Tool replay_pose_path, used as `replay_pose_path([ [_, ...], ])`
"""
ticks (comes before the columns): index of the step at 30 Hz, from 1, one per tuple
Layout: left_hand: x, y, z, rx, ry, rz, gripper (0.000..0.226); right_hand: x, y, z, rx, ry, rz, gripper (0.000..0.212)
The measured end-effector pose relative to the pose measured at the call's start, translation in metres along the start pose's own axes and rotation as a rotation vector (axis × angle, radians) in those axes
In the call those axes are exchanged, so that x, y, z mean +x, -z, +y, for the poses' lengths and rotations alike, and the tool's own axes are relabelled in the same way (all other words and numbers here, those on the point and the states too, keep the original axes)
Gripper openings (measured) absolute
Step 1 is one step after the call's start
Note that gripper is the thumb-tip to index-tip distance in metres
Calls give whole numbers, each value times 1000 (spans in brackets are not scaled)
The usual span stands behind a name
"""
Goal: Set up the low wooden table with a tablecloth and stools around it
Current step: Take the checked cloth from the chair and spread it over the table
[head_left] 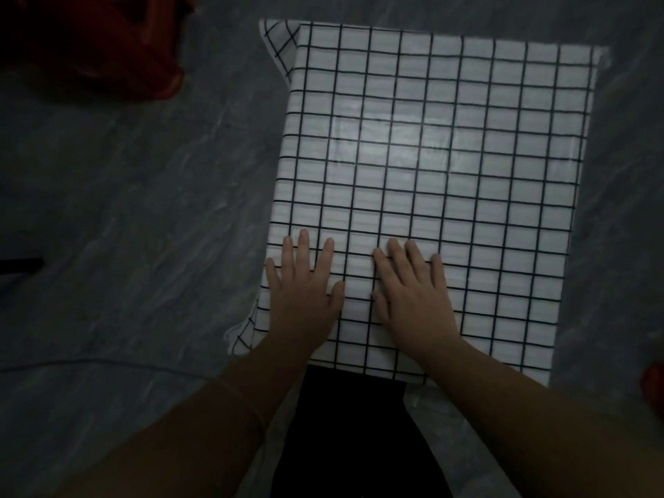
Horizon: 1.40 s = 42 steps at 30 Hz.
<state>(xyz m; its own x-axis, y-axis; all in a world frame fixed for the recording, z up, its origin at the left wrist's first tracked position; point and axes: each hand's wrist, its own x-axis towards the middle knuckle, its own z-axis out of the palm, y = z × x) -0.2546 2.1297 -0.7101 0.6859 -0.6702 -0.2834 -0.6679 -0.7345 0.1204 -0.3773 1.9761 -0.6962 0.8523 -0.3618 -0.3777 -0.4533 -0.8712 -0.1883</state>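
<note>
White grid-checked tablecloth (431, 167) lies smoothed under the flat, open-fingered left hand (305, 292) and right hand (413, 296); stools likely follow.

White tablecloth with black grid lines (431, 174): one.
Bare hands: two. Left hand (305, 292), right hand (413, 296), both flat on cloth.
Red objects: two, dim, cut by frame, kind unclear. Red object at top left (90, 44), red object at right edge (654, 388).
Thin cord on grey floor (107, 361): one.
Short black bar at left edge (21, 266): one.
</note>
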Motion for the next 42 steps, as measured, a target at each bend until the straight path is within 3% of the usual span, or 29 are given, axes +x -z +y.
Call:
replay_pose_path([
  [17, 18, 13, -28, -37, 25, -76, 70, 16, 0, -10, -36, -40, 45, 70],
  [25, 19, 15, 16, 31, -304, -73, 64, 4, 10, 0, 3, -38, -2, 66],
  [36, 26, 25, -18, 71, -117, -180, 64, -19, 20, 96, 32, -390, 4, 66],
  [42, 75, 29, 36, 66, -279, -150, 65, 32, 32, 80, 30, -293, 45, 66],
])
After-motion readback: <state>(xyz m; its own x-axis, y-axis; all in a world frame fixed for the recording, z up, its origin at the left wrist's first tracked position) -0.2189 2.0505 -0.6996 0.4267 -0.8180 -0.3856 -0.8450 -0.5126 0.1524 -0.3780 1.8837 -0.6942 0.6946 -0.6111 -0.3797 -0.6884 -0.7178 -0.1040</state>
